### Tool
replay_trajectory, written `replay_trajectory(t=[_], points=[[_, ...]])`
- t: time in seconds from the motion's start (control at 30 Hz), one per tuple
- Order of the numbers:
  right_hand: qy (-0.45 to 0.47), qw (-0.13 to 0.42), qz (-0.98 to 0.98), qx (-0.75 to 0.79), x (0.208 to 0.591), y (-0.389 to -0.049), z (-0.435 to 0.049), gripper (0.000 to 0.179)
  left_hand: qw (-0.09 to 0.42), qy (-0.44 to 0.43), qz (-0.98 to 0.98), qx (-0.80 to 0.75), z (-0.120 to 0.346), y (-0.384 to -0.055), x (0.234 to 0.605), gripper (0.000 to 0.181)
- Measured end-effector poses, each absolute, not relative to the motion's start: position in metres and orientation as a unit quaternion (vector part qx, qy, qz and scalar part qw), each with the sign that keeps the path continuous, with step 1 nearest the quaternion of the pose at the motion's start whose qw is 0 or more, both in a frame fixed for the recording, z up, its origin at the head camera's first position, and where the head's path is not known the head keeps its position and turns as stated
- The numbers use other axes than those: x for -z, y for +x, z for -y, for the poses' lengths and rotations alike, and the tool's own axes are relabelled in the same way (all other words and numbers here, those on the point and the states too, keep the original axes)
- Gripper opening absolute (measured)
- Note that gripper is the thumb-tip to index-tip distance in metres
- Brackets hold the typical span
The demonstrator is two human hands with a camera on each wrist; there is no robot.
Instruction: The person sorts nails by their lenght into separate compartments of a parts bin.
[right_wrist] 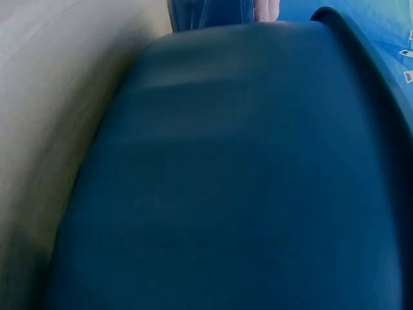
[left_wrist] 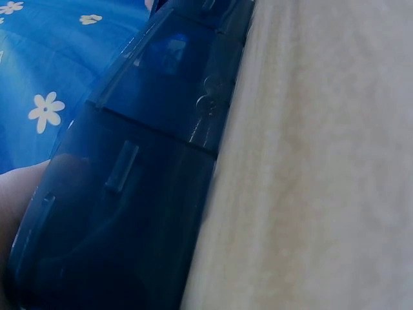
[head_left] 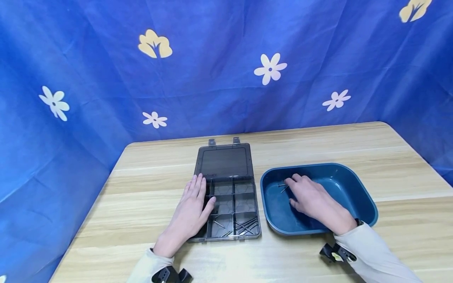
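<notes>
My left hand (head_left: 190, 210) rests with straight fingers on the left side of an opened dark see-through compartment box (head_left: 232, 204). Its lid (head_left: 224, 160) lies folded back, away from me. In the box's near row, the right compartment holds several thin metal pins with heads (head_left: 246, 226), like nails or screws; a few more (head_left: 219, 224) lie in the middle one. Inside a blue plastic basin (head_left: 320, 230), my right hand (head_left: 311, 196) reaches down, fingers bent and thumb apart. Beside its fingertips are a couple of similar pins (head_left: 283, 188); the palm hides what lies beneath.
Both containers stand on a wood-grain table (head_left: 152, 181), the basin to the right of the box with a narrow gap between them. A blue curtain with flowers (head_left: 212, 78) hangs behind the table. The right wrist view is mostly filled by the basin's outer wall (right_wrist: 226, 161).
</notes>
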State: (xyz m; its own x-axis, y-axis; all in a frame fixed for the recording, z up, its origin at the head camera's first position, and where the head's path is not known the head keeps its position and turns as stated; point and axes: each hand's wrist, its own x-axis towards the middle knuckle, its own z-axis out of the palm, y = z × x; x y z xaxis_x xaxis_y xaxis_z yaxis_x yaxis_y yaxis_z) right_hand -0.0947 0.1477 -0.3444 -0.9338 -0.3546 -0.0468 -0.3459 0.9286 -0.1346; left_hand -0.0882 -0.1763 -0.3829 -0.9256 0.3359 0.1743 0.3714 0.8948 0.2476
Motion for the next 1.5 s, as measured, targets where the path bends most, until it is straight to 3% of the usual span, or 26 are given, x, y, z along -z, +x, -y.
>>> replay_trajectory(t=[0.3,0.57,0.87,1.13,1.5], points=[[-0.165,0.113,-0.979,0.032,0.347,-0.095,-0.149,0.049,0.066,-0.184,0.971,0.139,0.177,-0.088,0.382,0.066],[-0.153,0.097,-0.982,0.050,0.345,-0.093,-0.154,0.014,0.068,-0.183,0.970,0.143,0.176,-0.087,0.381,0.066],[-0.156,0.067,-0.983,0.076,0.349,-0.087,-0.159,0.018,0.074,-0.190,0.969,0.139,0.176,-0.088,0.382,0.066],[-0.140,0.089,-0.982,0.096,0.351,-0.087,-0.154,0.015,0.069,-0.186,0.970,0.139,0.177,-0.088,0.383,0.066],[-0.150,0.040,-0.982,0.106,0.358,-0.086,-0.154,0.016,0.073,-0.183,0.971,0.138,0.176,-0.087,0.382,0.066]])
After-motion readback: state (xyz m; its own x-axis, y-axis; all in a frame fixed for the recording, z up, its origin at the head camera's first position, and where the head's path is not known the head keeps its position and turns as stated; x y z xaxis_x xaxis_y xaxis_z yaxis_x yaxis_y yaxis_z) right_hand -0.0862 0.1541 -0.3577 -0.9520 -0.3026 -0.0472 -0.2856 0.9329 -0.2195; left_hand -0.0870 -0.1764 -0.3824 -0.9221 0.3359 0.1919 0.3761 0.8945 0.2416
